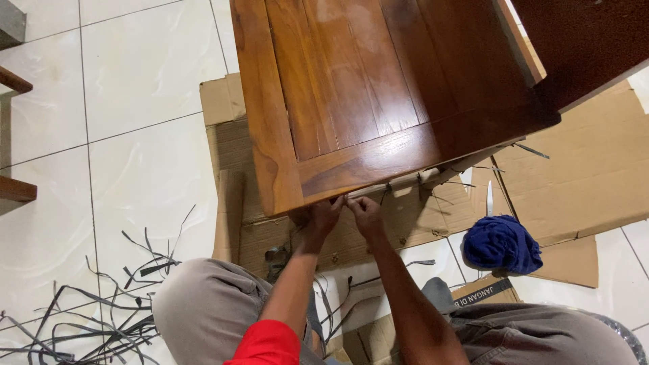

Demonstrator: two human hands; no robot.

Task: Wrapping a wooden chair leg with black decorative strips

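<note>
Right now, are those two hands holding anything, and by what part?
It cannot be told. Both the left hand and right hand pinch together at the lower front edge of the wooden table top; whatever is pinched is too small to see.

— What do I have around the edges?
— I see a blue cloth (pixel 501 243) lower right, a knife (pixel 489 198) just above it on flattened cardboard (pixel 595 176), and dark strap offcuts (pixel 101 318) lower left on white tiles (pixel 135 81).

Both hands, left hand (pixel 326 215) touching right hand (pixel 365 211), meet under the panel's (pixel 351 88) near edge; cloth (pixel 501 245) and knife (pixel 489 198) lie right, strips (pixel 101 318) left, on cardboard (pixel 588 169).
</note>
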